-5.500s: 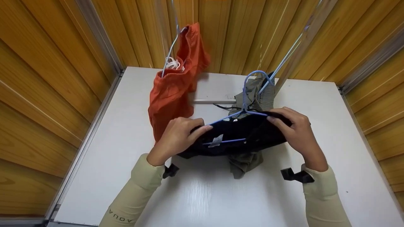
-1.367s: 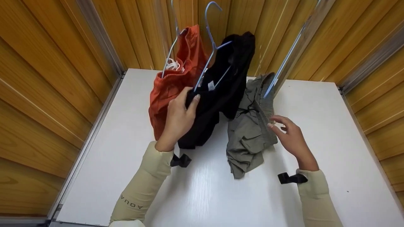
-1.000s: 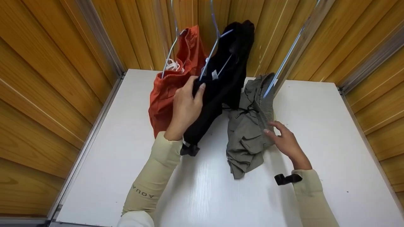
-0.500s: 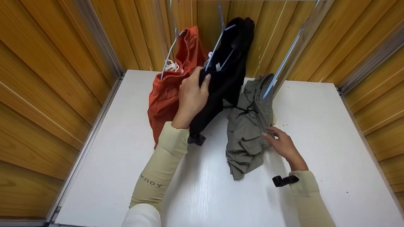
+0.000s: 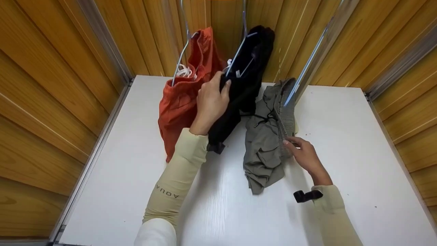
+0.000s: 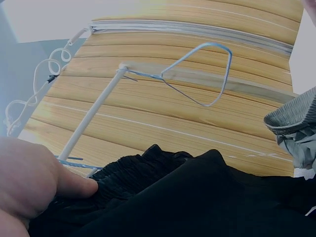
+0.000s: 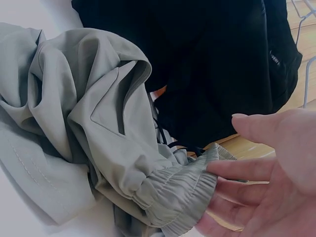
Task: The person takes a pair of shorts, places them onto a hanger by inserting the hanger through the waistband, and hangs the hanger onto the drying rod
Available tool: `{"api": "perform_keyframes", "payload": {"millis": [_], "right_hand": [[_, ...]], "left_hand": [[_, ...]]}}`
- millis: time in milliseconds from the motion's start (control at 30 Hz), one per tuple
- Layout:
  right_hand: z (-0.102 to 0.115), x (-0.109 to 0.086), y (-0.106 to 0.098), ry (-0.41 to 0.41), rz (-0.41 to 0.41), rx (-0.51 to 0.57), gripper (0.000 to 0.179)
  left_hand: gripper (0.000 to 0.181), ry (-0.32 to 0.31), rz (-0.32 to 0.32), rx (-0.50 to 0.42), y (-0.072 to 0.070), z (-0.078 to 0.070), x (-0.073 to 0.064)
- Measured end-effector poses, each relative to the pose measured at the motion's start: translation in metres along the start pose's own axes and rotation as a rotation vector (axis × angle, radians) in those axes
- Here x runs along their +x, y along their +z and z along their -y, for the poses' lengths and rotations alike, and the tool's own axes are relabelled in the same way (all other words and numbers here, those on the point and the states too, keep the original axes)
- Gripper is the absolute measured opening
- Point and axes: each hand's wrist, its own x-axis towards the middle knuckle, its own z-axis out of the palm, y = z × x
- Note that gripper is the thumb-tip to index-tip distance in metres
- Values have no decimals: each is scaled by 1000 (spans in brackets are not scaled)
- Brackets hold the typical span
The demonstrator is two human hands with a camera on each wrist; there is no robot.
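Note:
Black shorts hang on a blue wire hanger in the head view. My left hand pinches their waistband at the near end, thumb on the black fabric in the left wrist view. Grey shorts with an elastic waistband and black drawstring lie on the white surface to the right. My right hand touches that waistband; in the right wrist view its fingers are extended and the thumb stands apart from the cloth.
Orange shorts with a white drawstring hang on another hanger, left of the black pair. A blue hanger slants along the wooden post at right. A pale rod crosses above. Wood-panelled walls enclose the white table.
My left hand has carried the black shorts and hanger from low in front up and back, beside the orange pair. My right hand let go of them and moved to the grey waistband.

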Motion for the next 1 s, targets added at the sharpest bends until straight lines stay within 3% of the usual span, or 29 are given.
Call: {"api": "perform_keyframes", "payload": {"millis": [233, 433, 633, 867, 1000], "right_hand": [[5, -1, 2, -5, -40, 53, 59], [8, -2, 2, 31, -54, 98, 62], [9, -2, 2, 36, -58, 136, 58], [10, -4, 3, 20, -40, 109, 53], [11, -5, 4, 10, -18, 110, 52]], "left_hand": [[24, 5, 12, 33, -1, 4, -1], [33, -4, 37, 73, -5, 5, -3], [45, 14, 22, 102, -5, 4, -8], [59, 35, 4, 42, -8, 1, -13], [63, 89, -42, 22, -9, -3, -17]]}}
